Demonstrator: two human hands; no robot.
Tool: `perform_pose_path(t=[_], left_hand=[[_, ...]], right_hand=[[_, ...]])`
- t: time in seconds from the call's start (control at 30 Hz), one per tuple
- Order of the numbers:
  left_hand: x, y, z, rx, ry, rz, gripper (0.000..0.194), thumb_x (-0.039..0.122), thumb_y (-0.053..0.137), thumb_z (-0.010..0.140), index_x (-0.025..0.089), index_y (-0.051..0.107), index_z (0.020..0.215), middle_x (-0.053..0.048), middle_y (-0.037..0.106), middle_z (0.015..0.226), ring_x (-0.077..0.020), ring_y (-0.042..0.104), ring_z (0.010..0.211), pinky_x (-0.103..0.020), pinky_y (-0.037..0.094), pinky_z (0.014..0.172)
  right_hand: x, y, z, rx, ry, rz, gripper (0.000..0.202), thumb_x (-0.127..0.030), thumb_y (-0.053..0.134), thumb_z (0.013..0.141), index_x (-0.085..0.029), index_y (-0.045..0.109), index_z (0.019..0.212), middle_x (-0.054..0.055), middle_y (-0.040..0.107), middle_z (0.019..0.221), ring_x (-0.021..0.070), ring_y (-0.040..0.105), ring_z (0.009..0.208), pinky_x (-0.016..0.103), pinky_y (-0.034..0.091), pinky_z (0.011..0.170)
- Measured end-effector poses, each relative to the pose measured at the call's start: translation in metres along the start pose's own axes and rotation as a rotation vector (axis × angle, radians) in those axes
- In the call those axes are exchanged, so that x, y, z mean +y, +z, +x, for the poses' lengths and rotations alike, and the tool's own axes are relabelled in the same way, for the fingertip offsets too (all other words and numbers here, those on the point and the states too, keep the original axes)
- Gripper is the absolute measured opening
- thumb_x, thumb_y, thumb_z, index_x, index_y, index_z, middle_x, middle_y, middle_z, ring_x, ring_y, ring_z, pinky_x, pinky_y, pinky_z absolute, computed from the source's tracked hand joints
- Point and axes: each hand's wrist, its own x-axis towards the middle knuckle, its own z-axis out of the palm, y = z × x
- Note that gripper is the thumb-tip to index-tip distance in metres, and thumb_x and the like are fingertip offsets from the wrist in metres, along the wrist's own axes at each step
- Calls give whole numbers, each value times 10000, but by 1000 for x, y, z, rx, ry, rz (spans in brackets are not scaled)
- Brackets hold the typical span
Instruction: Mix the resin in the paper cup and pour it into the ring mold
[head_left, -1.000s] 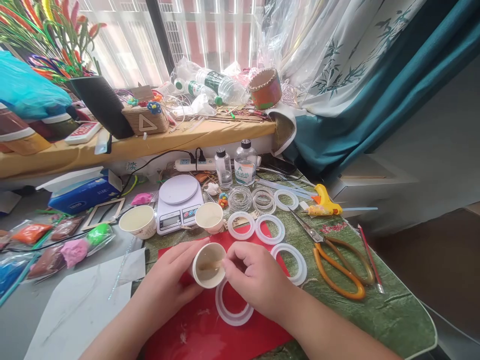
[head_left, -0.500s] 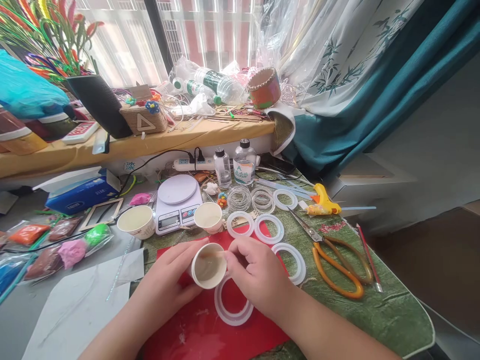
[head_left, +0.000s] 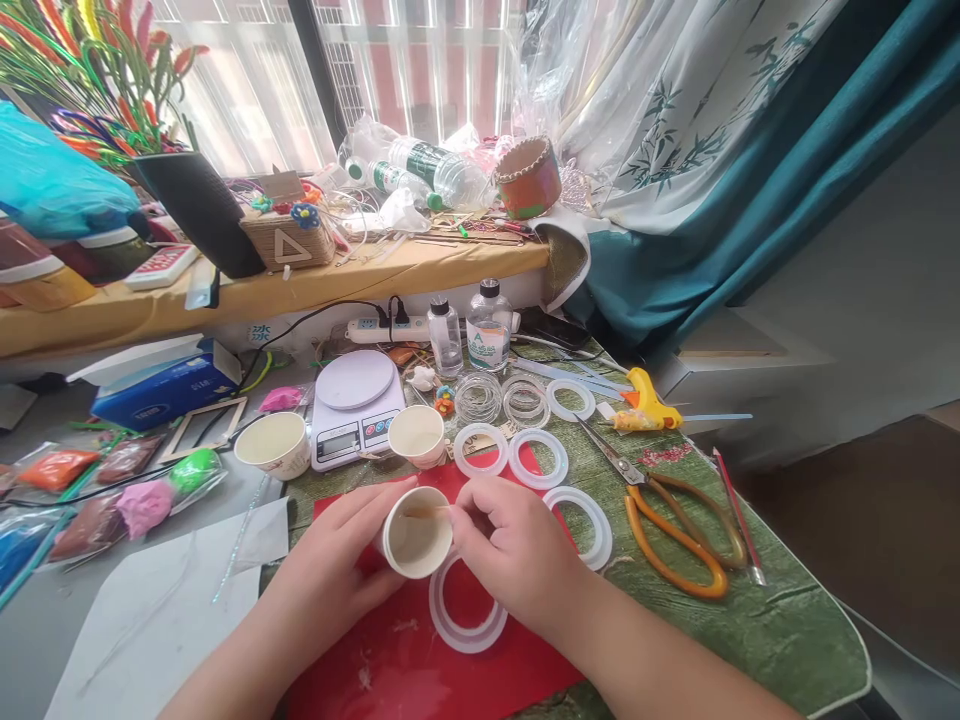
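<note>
At the left, a wide, round white paper cup [head_left: 273, 452] is standing beside the white plastic scale [head_left: 356, 378], away from the risk. The left hand [head_left: 346, 548] is grasping a small, round white paper cup [head_left: 417, 538], which is leaning mouth-first toward the wearer over the flat red sheet [head_left: 405, 675]. Squeezing harder could be buckling its thin wall; tipping it further could be spilling the contents, whose depth I cannot tell. A slender brown stick [head_left: 427, 513] is reaching in past the cup's rim; levering it there could be toppling the cup, and lifting it could be dripping. A translucent white silicone ring [head_left: 469, 641] is lying just below, likely catching any spill. The right hand [head_left: 517, 545] is pinching the stick between thumb and forefinger; a loosening pinch could be dropping it inside.
</note>
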Motion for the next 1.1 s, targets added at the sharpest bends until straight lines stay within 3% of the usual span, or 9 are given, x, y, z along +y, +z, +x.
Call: perform_pose_path(t=[0.2, 0.27, 0.37, 0.5, 0.93, 1.1], left_hand=[[-2, 0, -2, -13, -5, -3, 538, 365, 693, 994, 403, 535, 1507, -26, 706, 1441, -249, 706, 1261, -329, 576, 1056], [-2, 1, -2, -7, -10, -1, 541, 375, 700, 990, 401, 536, 1504, -26, 713, 1430, -247, 714, 1246, -321, 584, 1039], [-2, 1, -1, 5, -2, 2, 515, 380, 697, 991, 385, 554, 1486, -37, 729, 1403, -251, 730, 1215, -322, 599, 1010], [-1, 0, 0, -4, 12, 10, 511, 352, 701, 984, 375, 574, 1477, -51, 733, 1408, -271, 733, 1220, -346, 607, 1001], [-3, 1, -1, -11, -5, 27, 542, 383, 703, 988, 408, 540, 1504, -19, 718, 1431, -245, 717, 1250, -325, 590, 1041], [-2, 0, 0, -10, 13, 13, 531, 355, 693, 993, 392, 542, 1501, -43, 722, 1418, -263, 722, 1242, -346, 594, 1030]], right_hand=[[1, -1, 1, 63, -95, -105, 252, -242, 571, 975, -215, 499, 735, -43, 524, 689, 128, 472, 648, 281, 332, 611], [2, 0, 1, -8, -4, -66, 269, -236, 591, 950, -217, 475, 708, -49, 501, 664, 127, 454, 629, 281, 317, 589], [4, 1, 2, -102, 176, 171, 242, -289, 599, 962, -220, 525, 741, -49, 524, 679, 132, 473, 641, 267, 359, 592], [8, 1, 3, -35, 213, 386, 255, -378, 605, 978, -225, 553, 780, -54, 493, 671, 131, 423, 620, 271, 369, 588], [5, -3, 2, 62, 88, 326, 267, -353, 587, 985, -217, 557, 757, -49, 496, 649, 133, 437, 611, 270, 367, 578], [3, -3, 2, 75, -156, -50, 275, -254, 564, 957, -220, 464, 703, -36, 477, 672, 140, 437, 643, 295, 325, 616]])
